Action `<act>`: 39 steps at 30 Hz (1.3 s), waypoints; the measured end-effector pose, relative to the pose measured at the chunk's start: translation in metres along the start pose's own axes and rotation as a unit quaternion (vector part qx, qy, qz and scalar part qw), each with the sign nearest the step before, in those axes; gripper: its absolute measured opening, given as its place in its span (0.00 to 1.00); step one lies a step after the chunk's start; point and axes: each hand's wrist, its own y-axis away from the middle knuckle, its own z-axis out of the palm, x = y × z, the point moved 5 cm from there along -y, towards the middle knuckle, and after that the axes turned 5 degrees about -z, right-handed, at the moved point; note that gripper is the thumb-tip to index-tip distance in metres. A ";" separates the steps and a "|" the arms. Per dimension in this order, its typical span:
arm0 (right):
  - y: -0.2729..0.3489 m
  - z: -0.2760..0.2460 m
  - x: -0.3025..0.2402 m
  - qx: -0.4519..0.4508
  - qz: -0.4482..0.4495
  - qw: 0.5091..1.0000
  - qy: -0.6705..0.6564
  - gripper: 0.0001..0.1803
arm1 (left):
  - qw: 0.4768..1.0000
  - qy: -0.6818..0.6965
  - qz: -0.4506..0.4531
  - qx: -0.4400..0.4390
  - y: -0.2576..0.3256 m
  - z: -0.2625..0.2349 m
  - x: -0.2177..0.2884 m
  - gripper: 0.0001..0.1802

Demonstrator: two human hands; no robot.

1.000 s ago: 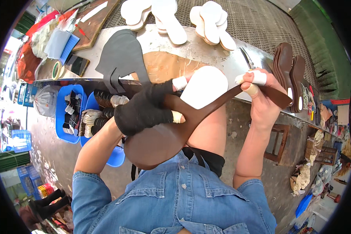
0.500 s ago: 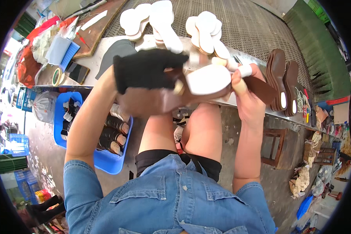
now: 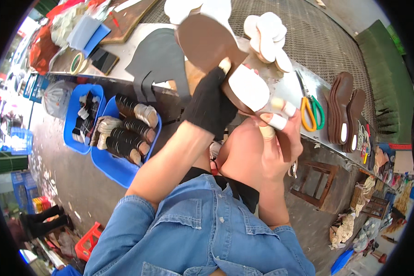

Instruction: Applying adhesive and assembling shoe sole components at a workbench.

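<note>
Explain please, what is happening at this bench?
A person works at a metal bench. The left hand, in a black fingerless glove, grips a brown insole-shaped piece with a white patch toward its lower end. The taped right hand is close to that end; contact is unclear. Scissors lie on the bench.

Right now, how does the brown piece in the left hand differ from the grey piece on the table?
The brown piece is held by the left hand, while the grey piece lies on the table. The brown piece has a white piece against it; the grey piece has narrow strips with gaps between. Both have a broad, rounded part.
</note>
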 end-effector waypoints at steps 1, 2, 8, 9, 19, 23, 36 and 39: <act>0.002 -0.002 -0.002 -0.003 0.006 1.000 -0.004 0.10 | 0.999 -0.033 0.016 0.039 -0.001 -0.003 0.006 0.21; 0.001 -0.005 -0.004 -0.021 0.025 0.999 0.009 0.10 | 0.998 -0.033 0.017 0.046 0.000 -0.003 0.011 0.21; -0.007 -0.022 -0.004 0.001 0.119 0.992 -0.043 0.10 | 0.993 -0.110 0.004 0.052 0.018 0.008 0.027 0.17; -0.008 -0.023 -0.003 0.001 0.121 0.992 -0.042 0.10 | 0.993 -0.109 0.002 0.053 0.019 0.005 0.029 0.17; -0.031 0.013 0.005 -0.164 0.073 0.982 -0.052 0.10 | 0.947 -0.282 -0.125 0.091 0.043 0.008 0.024 0.15; -0.026 -0.002 0.005 -0.008 0.129 0.984 -0.122 0.15 | 0.952 -0.261 -0.151 0.057 0.044 0.003 0.023 0.22; -0.052 0.008 0.013 -0.072 0.099 0.992 -0.023 0.05 | 0.882 -0.451 -0.136 0.010 0.039 0.009 0.016 0.26; -0.040 -0.005 0.007 0.015 0.124 0.980 -0.157 0.06 | 0.898 -0.407 -0.127 0.108 0.039 0.001 0.021 0.25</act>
